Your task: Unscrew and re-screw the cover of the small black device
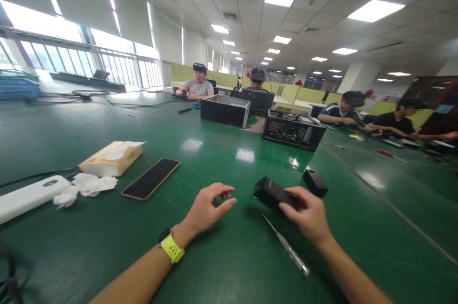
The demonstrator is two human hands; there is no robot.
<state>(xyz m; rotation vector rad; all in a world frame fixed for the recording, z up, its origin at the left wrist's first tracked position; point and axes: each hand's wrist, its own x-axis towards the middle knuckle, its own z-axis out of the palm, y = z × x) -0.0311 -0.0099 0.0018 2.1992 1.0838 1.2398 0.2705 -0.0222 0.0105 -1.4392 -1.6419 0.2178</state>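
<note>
My right hand (308, 211) grips one end of a black, oblong box-like object (272, 193), tilted just over the green tabletop (214, 161). What exactly the object is, I cannot make out. To its left, my left hand (211, 206) hovers with curved fingers and thumb apart, holding nothing; a watch with a yellow-green strap (172, 246) is on that wrist. Below the black object, between my forearms, lies a screwdriver (288, 246) with a clear handle. Another small black block (315, 182) rests on the table beyond my right hand.
At left are a phone (150, 180), a tissue pack (112, 157), crumpled tissues (86, 185) and a white power bank-like device (32, 196). Computer cases (225, 111) (294, 128) stand ahead. Several people sit around the table. A red-handled screwdriver (388, 153) lies far right.
</note>
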